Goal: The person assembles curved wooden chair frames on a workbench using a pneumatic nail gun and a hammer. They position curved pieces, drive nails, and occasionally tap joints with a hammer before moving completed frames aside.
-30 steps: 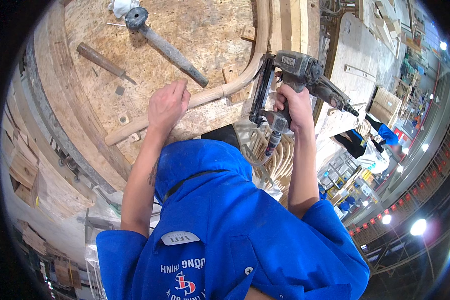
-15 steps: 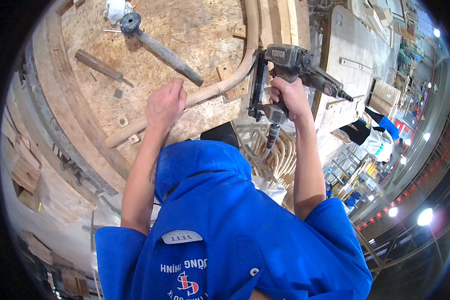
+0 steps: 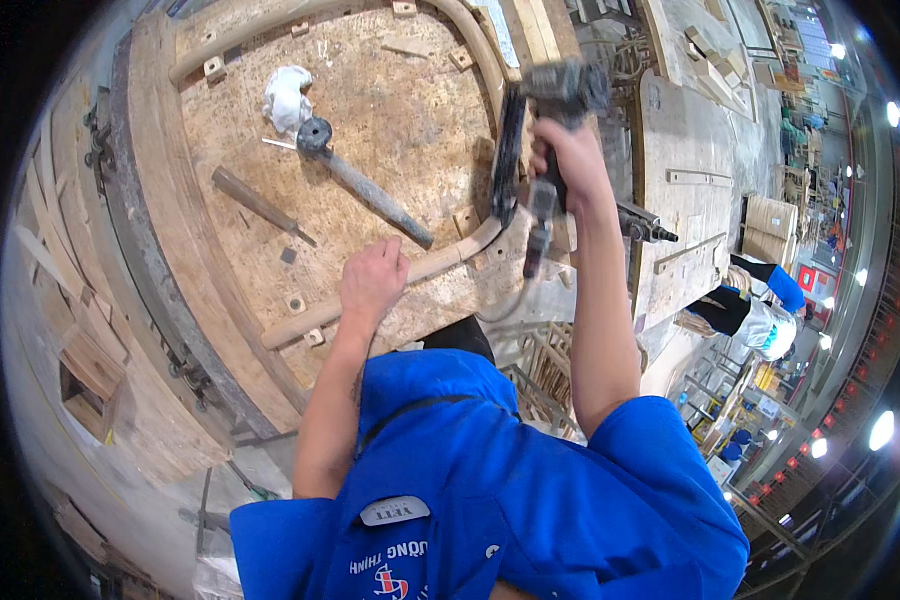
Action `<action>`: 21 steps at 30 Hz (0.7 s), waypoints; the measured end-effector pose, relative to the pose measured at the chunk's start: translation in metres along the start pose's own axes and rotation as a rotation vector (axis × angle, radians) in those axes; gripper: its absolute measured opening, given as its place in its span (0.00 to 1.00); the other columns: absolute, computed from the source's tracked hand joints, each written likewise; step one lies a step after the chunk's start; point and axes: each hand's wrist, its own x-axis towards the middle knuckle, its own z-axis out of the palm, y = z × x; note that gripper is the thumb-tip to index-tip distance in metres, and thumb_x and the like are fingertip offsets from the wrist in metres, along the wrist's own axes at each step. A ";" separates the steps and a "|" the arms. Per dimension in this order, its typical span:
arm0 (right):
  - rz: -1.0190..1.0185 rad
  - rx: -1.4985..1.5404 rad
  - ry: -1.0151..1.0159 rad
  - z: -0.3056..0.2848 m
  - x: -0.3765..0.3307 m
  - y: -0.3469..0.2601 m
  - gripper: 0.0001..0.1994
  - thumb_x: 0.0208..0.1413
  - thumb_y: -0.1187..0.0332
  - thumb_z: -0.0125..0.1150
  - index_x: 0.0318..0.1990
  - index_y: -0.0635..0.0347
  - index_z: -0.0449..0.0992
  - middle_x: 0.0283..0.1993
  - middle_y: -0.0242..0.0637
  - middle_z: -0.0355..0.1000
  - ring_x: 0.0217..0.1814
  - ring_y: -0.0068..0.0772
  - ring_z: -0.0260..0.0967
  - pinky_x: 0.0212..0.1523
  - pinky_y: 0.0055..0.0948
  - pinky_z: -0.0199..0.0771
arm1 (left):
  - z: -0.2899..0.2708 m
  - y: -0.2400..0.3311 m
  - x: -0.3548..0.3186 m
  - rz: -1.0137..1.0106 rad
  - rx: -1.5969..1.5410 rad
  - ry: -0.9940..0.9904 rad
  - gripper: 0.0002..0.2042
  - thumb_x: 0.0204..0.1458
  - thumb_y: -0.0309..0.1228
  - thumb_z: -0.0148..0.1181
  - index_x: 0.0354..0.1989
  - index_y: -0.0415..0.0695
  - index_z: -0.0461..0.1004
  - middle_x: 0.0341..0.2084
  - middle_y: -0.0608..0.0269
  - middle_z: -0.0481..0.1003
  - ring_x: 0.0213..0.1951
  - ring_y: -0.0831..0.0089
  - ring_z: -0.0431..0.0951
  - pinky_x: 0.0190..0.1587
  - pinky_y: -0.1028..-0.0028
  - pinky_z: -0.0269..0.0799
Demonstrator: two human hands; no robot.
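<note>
Blue cloth (image 3: 570, 490) of a work shirt fills the bottom centre of my view, with a bare forearm rising from each sleeve. Toward the upper right of centre, I see the right hand (image 3: 577, 168) wrapped around the grip of a dark nail gun (image 3: 563, 88), its outline blurred. The gun's lower nose sits by the right end of a pale wooden rail (image 3: 432, 266); whether they touch, I cannot tell from my feed. That rail slants across the middle of the frame, and the left hand (image 3: 373, 280) rests over it with bunched fingers, narrow rather than spread. I cannot tell whether it grips the wood.

Above the rail, on the speckled wooden surface (image 3: 390, 120), I make out a mallet (image 3: 370, 197), handle pointing down toward the left hand. Left of it lies a wooden-handled tool (image 3: 255, 200) with a thin metal tip, and a crumpled white cloth (image 3: 288, 98) lies just above the mallet's head. Far right, another person (image 3: 765, 320) stands well apart from the hands.
</note>
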 end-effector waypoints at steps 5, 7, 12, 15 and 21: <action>-0.085 -0.275 -0.048 0.023 0.115 -0.059 0.10 0.56 0.69 0.64 0.24 0.61 0.74 0.21 0.30 0.69 0.20 0.24 0.66 0.24 0.31 0.69 | -0.002 -0.001 0.005 0.002 -0.003 -0.010 0.06 0.53 0.32 0.61 0.35 0.44 0.73 0.25 0.57 0.76 0.28 0.58 0.80 0.30 0.58 0.76; -0.053 -0.311 -0.092 0.026 0.146 -0.072 0.08 0.57 0.69 0.64 0.28 0.59 0.74 0.22 0.26 0.67 0.20 0.20 0.64 0.23 0.28 0.66 | -0.002 -0.001 0.005 0.001 0.004 -0.033 0.07 0.53 0.33 0.61 0.35 0.45 0.73 0.25 0.57 0.76 0.28 0.58 0.80 0.30 0.59 0.77; -0.024 -0.350 -0.120 0.034 0.184 -0.074 0.08 0.58 0.69 0.63 0.28 0.57 0.72 0.21 0.24 0.65 0.19 0.19 0.63 0.23 0.27 0.67 | 0.002 -0.005 0.004 0.002 -0.033 -0.013 0.07 0.54 0.34 0.61 0.35 0.46 0.73 0.25 0.60 0.75 0.28 0.61 0.80 0.30 0.62 0.77; 0.042 -0.353 -0.142 0.031 0.191 -0.075 0.09 0.57 0.68 0.64 0.27 0.57 0.73 0.22 0.25 0.66 0.20 0.20 0.63 0.23 0.28 0.68 | 0.004 -0.007 0.001 0.006 -0.065 0.016 0.07 0.54 0.34 0.60 0.35 0.46 0.73 0.26 0.60 0.76 0.28 0.62 0.80 0.30 0.63 0.78; 0.046 -0.313 -0.176 0.019 0.192 -0.075 0.09 0.58 0.67 0.66 0.29 0.59 0.74 0.23 0.25 0.67 0.21 0.20 0.64 0.24 0.30 0.69 | 0.005 -0.006 0.003 0.002 -0.048 0.025 0.06 0.54 0.34 0.59 0.35 0.47 0.72 0.25 0.60 0.76 0.28 0.63 0.80 0.29 0.63 0.78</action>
